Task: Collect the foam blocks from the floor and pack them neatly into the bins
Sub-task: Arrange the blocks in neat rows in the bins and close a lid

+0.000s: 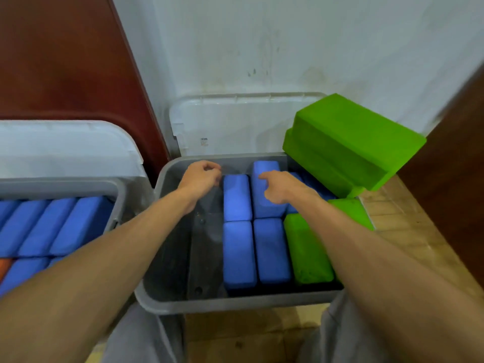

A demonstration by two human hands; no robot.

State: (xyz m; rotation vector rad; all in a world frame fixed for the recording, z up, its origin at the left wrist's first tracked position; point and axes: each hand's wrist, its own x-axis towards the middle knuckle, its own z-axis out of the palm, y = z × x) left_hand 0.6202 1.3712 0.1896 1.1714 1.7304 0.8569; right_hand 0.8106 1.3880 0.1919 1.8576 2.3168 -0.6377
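A grey bin (162,297) stands in front of me on the floor. Inside it several blue foam blocks (238,252) stand on edge in rows, with a green block (306,252) beside them on the right. My left hand (201,176) hovers over the bin's far left part with fingers loosely curled, holding nothing. My right hand (277,187) rests on the raised far blue block (265,169), fingers curled against it. Two stacked green blocks (348,142) sit tilted on the bin's far right corner. The bin's left part holds no blocks.
A second grey bin (115,189) at left is packed with blue blocks (52,224) and one orange block (4,268). White lids (235,121) lean against the wall behind both bins. Brown wooden panels stand at left and right. Tiled floor (408,231) shows at right.
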